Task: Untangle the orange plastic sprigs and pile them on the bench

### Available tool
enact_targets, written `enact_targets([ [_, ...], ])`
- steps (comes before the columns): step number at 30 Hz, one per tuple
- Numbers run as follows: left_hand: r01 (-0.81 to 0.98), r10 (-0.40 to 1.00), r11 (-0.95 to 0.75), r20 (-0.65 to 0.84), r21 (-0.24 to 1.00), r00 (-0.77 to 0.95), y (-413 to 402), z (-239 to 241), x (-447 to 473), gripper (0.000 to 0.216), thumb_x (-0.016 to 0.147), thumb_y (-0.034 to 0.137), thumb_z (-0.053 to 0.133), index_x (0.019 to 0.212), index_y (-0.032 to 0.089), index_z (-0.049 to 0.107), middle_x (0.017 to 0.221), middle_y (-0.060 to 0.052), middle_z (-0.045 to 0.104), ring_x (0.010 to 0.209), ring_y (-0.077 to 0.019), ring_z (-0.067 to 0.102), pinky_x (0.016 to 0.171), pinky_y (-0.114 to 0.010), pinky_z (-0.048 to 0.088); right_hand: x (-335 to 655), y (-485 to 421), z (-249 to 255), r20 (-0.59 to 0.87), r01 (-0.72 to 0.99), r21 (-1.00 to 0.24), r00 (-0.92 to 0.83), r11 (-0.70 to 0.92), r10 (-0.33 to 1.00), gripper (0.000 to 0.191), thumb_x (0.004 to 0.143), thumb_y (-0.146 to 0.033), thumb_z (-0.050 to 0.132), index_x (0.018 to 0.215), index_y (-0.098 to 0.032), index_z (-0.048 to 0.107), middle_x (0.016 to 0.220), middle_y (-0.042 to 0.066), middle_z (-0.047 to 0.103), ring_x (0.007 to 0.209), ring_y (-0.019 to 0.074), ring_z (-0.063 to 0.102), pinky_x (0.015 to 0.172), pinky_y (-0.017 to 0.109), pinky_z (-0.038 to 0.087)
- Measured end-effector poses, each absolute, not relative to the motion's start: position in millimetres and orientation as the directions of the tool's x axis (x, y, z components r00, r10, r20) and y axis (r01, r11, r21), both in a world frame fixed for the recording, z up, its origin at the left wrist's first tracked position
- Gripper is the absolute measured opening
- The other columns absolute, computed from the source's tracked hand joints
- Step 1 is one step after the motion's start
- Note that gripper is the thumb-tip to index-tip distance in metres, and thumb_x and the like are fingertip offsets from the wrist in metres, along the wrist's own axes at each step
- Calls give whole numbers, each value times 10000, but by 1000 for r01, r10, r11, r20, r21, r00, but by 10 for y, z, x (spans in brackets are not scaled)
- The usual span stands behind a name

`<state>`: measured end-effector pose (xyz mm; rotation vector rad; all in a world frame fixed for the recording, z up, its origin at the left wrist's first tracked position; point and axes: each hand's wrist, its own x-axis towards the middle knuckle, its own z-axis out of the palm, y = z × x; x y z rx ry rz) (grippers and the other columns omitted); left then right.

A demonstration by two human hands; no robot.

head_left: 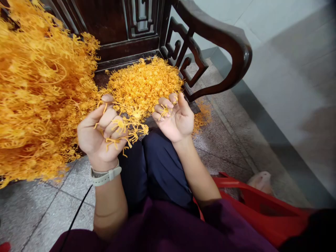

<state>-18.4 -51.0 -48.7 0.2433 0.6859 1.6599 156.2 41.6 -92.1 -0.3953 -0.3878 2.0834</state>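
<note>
Purple shirt [168,227] along the bottom of the shot, two hands deep in orange strands [141,87]

Left hand [98,134], watch [105,176] on its wrist, has its fingers curled toward the palm with strands hooked through them, the ends trailing down and right over dark trousers [157,168]. Right hand [174,117] is palm-up, fingers curled and fairly close together, pinching a small tuft [165,112] that lies roughly sideways across them. Strands point every which way in the heap [144,87] on a wooden bench [105,24], with a bigger mass [39,94] bulging in at left. Tile floor [220,147] below, red bag [262,206] lower right.
</note>
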Motion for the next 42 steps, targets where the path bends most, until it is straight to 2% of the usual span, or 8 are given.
enact_targets([
  [5, -850, 950, -82, -218, 520, -225, -499, -498, -218, 91, 1058, 182, 498, 1006, 203, 569, 544, 109, 170, 399, -61, 113, 401, -171, 201, 1391, 680, -755, -137, -680, -543, -506, -492, 852, 349, 1039, -471, 556, 776, -254, 483, 709, -45, 508, 535, 123, 330, 497, 256, 366],
  [13, -803, 937, -34, -260, 595, -233, -473, -469, -221, 177, 1059, 200, 454, 967, 193, 605, 546, 96, 199, 419, -75, 130, 422, -195, 203, 754, 1218, -154, -142, -568, -726, -425, -386, 894, 547, 982, -705, 537, 689, -278, 360, 600, -66, 290, 501, 136, 162, 442, 270, 235],
  [19, -262, 765, -226, 4, 938, -644, -403, -490, 42, 196, 926, 330, 800, 977, 252, 627, 610, 82, 335, 477, -68, 240, 465, -242, 174, 620, 972, -96, -57, -667, -603, -510, -437, 858, 564, 1074, -648, 412, 692, -238, 349, 621, -77, 241, 505, 106, 80, 428, 221, 189],
  [26, 23, 789, -192, 169, 981, -591, -411, -522, 190, 269, 893, 344, 844, 839, 207, 620, 637, 66, 387, 545, -78, 295, 516, -236, 218, 676, 628, -157, 60, -655, -591, -618, -471, 784, 495, 1101, -537, 410, 706, -248, 340, 617, -69, 181, 506, 127, 51, 417, 247, 155],
  [30, 83, 787, -191, 203, 978, -583, -417, -525, 180, 220, 868, 283, 860, 838, 200, 659, 638, 64, 420, 559, -85, 334, 539, -233, 268, 657, 549, -138, 93, -678, -644, -530, -356, 843, 373, 1109, -406, 426, 772, -251, 395, 657, -57, 272, 525, 132, 165, 459, 245, 219],
  [35, 66, 728, -236, 222, 970, -648, -393, -565, 197, 121, 902, 258, 813, 848, 200, 721, 715, 30, 540, 591, -85, 428, 562, -231, 337, 644, 649, -260, 162, -664, -726, -419, -180, 893, 387, 1028, -589, 581, 849, -250, 522, 713, -48, 392, 623, 119, 387, 577, 251, 398],
  [39, 18, 682, -255, 193, 967, -706, -378, -579, 224, 108, 923, 293, 794, 894, 215, 725, 719, 31, 531, 580, -83, 451, 541, -227, 348, 618, 1024, -618, 148, -362, -932, -343, 15, 928, 447, 1019, -679, 513, 1056, -246, 619, 824, -20, 612, 752, 128, 609, 698, 273, 535],
  [42, 32, 664, -263, 205, 964, -719, -373, -576, 226, 95, 918, 271, 798, 900, 216, 723, 716, 36, 532, 586, -79, 458, 543, -218, 355, 612, 1379, -960, 188, -51, -982, -406, 183, 894, 461, 998, -597, 613, 1249, -211, 635, 1065, 46, 751, 1067, 203, 711, 977, 389, 595],
])
